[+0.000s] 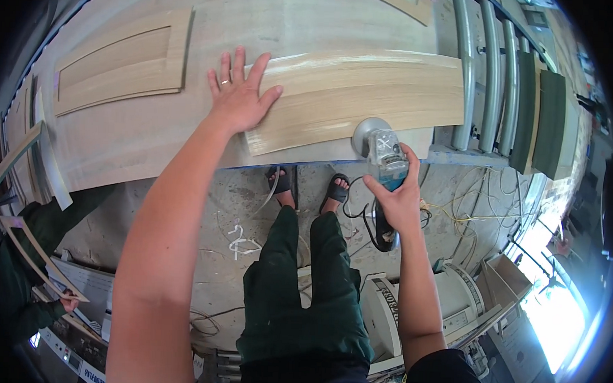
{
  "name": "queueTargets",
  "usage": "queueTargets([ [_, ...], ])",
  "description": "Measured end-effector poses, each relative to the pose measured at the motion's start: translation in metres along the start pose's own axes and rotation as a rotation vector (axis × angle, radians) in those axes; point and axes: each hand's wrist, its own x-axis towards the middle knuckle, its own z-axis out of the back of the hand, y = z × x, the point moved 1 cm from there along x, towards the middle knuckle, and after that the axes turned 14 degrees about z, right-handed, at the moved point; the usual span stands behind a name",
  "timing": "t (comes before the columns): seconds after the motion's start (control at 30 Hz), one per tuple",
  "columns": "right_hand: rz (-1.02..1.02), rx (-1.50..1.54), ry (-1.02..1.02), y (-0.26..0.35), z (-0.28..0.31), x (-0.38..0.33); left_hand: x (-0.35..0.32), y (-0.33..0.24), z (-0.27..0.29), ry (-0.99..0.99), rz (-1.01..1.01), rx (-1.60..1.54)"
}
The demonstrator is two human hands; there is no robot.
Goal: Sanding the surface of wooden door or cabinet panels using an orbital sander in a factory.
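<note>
A pale wooden panel (364,89) lies flat on the light workbench (258,21), its near edge close to the bench's front edge. My left hand (239,98) rests with fingers spread at the panel's left end, partly on it. In my right hand (399,195) is a teal and black power sander (390,169) with a clear cover on its body. The sander's round grey disc (370,135) meets the panel's near edge; whether it is spinning I cannot tell. A dark cord hangs from the tool. The panel's far edge shows whitish streaks.
A framed wooden door panel (122,60) lies at the left of the bench, and another piece (407,2) at the far right. Metal rollers (487,76) stand right of the bench. Cords (481,204) cross the floor. At left, another person's hand (68,301) holds a wooden frame.
</note>
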Motion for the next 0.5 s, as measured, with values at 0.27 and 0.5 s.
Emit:
queueTargets([
  [0.27, 0.013, -0.013, -0.207, -0.037, 0.028, 0.003, 0.003, -0.007, 0.0, -0.002, 0.002, 0.019],
  [0.5, -0.019, 0.012, 0.232, -0.004, 0.009, -0.001, 0.005, -0.002, -0.006, -0.034, 0.001, 0.05],
])
